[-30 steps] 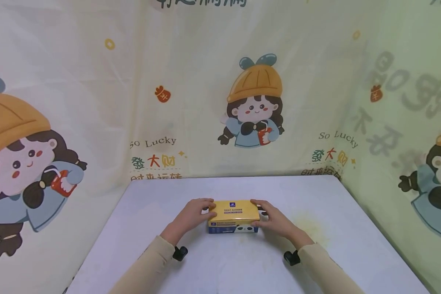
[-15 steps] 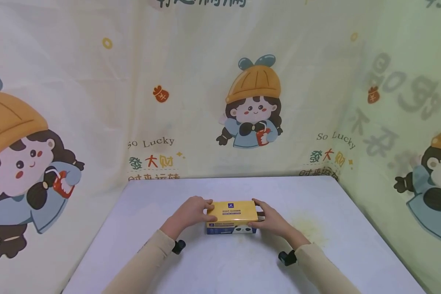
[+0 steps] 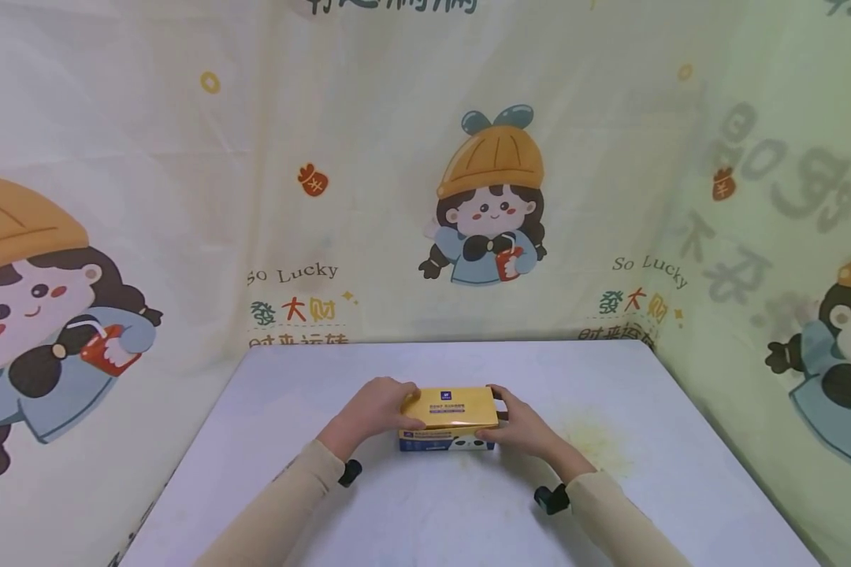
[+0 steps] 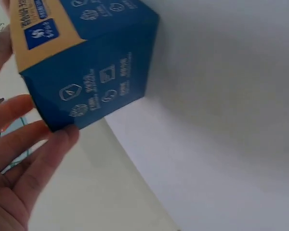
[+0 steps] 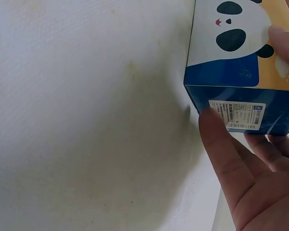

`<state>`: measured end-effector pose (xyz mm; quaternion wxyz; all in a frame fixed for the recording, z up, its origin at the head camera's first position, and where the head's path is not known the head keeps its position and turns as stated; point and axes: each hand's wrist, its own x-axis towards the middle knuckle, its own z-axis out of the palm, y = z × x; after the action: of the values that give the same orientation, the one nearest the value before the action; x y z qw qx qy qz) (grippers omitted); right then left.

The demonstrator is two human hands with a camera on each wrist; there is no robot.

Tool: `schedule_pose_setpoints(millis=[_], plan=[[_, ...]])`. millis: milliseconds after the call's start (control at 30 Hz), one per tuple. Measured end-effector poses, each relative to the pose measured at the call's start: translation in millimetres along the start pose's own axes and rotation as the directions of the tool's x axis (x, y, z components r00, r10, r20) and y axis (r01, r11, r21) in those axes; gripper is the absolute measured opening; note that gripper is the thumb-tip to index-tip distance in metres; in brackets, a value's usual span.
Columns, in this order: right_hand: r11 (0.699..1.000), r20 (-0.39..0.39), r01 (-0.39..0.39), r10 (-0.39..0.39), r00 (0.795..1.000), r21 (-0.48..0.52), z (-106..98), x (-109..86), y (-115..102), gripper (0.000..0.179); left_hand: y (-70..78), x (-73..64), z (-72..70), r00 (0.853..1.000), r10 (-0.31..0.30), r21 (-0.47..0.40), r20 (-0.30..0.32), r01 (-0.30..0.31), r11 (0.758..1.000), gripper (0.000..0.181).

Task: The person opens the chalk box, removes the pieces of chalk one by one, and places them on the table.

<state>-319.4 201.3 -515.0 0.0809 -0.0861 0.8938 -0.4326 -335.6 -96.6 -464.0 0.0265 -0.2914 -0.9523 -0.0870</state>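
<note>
A yellow and blue cardboard box (image 3: 454, 407) with a panda face on its front lies on the white table, between both hands. My left hand (image 3: 376, 409) grips its left end, the thumb by the front top edge. Several of those fingers (image 4: 62, 139) touch the edges of the blue end face in the left wrist view. At the right end, my right hand (image 3: 521, 423) holds the box, thumb at the front and other fingers on the end and behind. A white barcode label (image 5: 241, 115) shows on that end in the right wrist view.
The white table (image 3: 440, 512) has a faint yellow stain (image 3: 596, 441) right of the box. Cloth curtains (image 3: 383, 197) with printed cartoon figures hang behind the table and on both sides. A black wrist camera (image 3: 553, 499) sits below the right hand.
The left hand has shifted slightly to the right over the box's top left edge. The right hand keeps nearly the same hold, and the box stays in place.
</note>
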Motion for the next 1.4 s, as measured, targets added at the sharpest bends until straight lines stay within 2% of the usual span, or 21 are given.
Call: schedule_pose_setpoints(millis=[133,300,600,700,833,933,1000,1100,1167,1233,1267,1333,1400], plan=[[1.000,0.011,0.006,-0.006,1.000,0.019,-1,1.5,2,0.106,-2.0,-2.1,1.5,0.998,0.067,0.055,-0.015,-0.066,0.996,0.056],[0.999,0.018,0.004,-0.005,1.000,0.049,-4,3.5,3,0.106,-5.1,-2.5,3.7,0.988,0.152,0.090,-0.025,-0.149,0.985,0.052],[0.998,0.042,-0.003,0.000,0.999,0.067,-4,3.6,3,0.108,-7.0,-4.9,4.1,0.970,0.241,0.203,-0.025,-0.231,0.951,0.051],[0.998,0.041,-0.006,0.003,0.999,0.068,-5,3.7,2,0.108,-8.8,-5.6,7.1,0.954,0.294,0.263,-0.053,-0.270,0.926,0.050],[0.997,0.043,-0.008,0.005,0.999,0.074,-7,4.7,2,0.105,-12.6,-5.5,12.2,0.918,0.377,0.346,-0.127,-0.315,0.884,0.044],[0.998,0.045,-0.007,0.004,0.999,0.065,-8,6.1,1,0.104,-15.4,-5.7,14.1,0.899,0.400,0.351,-0.179,-0.322,0.879,0.039],[0.998,0.044,-0.007,0.005,0.999,0.055,-8,6.8,1,0.105,-17.1,-5.9,14.5,0.898,0.389,0.312,-0.204,-0.317,0.896,0.037],[0.998,0.048,0.006,-0.009,0.999,0.065,-9,7.0,2,0.102,-19.6,-4.1,15.7,0.910,0.340,0.214,-0.238,-0.292,0.932,0.033],[0.996,0.055,0.017,-0.022,0.998,0.086,-9,6.2,2,0.099,-21.0,-2.6,15.8,0.923,0.264,0.095,-0.279,-0.247,0.964,0.027],[0.994,0.062,0.029,-0.035,0.997,0.105,-10,5.0,2,0.096,-21.5,-0.3,15.9,0.936,0.151,-0.049,-0.319,-0.175,0.983,0.025],[0.993,0.063,0.032,-0.039,0.997,0.110,-10,4.6,2,0.095,-21.3,0.9,15.4,0.937,0.088,-0.126,-0.338,-0.138,0.982,0.027],[0.993,0.061,0.032,-0.039,0.997,0.114,-9,4.0,3,0.096,-20.1,4.0,13.6,0.933,-0.030,-0.252,-0.360,-0.066,0.966,0.036],[0.994,0.057,0.024,-0.030,0.998,0.108,-9,3.5,3,0.099,-18.4,8.4,13.6,0.923,-0.126,-0.333,-0.365,-0.003,0.943,0.044]])
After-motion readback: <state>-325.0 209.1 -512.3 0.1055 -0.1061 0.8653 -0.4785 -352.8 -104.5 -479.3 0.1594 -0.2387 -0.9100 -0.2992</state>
